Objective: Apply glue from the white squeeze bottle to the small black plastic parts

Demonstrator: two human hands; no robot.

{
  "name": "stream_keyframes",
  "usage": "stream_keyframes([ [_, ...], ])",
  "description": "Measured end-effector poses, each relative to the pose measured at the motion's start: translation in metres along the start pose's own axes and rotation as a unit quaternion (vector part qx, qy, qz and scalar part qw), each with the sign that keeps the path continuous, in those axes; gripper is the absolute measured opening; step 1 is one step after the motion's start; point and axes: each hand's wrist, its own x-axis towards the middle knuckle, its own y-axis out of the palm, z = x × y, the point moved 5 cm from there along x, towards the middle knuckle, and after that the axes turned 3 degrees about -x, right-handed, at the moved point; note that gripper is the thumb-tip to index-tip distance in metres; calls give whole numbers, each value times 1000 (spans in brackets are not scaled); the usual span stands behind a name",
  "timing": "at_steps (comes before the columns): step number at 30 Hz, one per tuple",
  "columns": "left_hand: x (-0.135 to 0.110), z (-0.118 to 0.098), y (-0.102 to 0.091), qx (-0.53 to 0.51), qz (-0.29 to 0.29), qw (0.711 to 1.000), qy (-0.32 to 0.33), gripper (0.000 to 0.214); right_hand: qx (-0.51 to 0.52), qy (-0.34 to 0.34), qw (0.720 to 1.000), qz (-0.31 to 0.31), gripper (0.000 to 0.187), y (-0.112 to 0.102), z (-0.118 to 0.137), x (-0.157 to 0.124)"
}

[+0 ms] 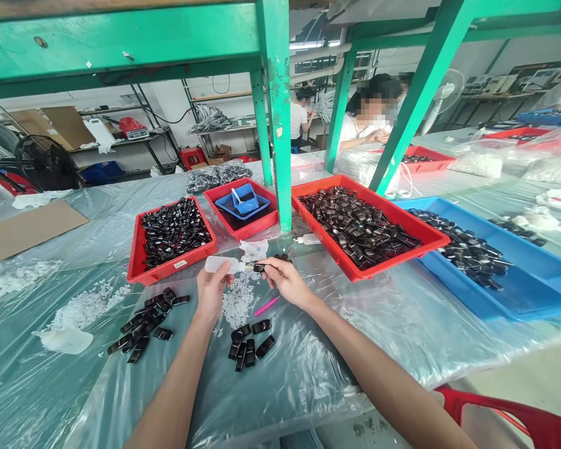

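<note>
L grip (211, 288) clamped round bottle (220, 264), R grip (285, 282) pinching black pc (258, 267): you'd prob best keep tip (248, 267) steady, squeezing lightly.

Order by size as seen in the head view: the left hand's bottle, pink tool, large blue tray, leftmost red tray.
Large blue tray
Leftmost red tray
Bottle, partly covered by the left hand
Pink tool

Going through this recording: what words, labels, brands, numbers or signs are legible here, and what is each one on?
No text can be read with certainty.
Pale label on the near wall of the left-hand red tray: dark marks, too small and blurred to read.
White bottle in the left hand: no lettering that I can make out.
</note>
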Motion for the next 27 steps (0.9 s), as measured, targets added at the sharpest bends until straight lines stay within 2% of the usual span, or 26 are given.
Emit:
stream_keyframes([
  [12,0,-2,-1,4,-1,1000,8,29,11,22,1000,5,41,0,0,-1],
  [27,-1,-4,1,-5,-8,1000,7,29,5,8,1000,0,39,-1,6,-2],
])
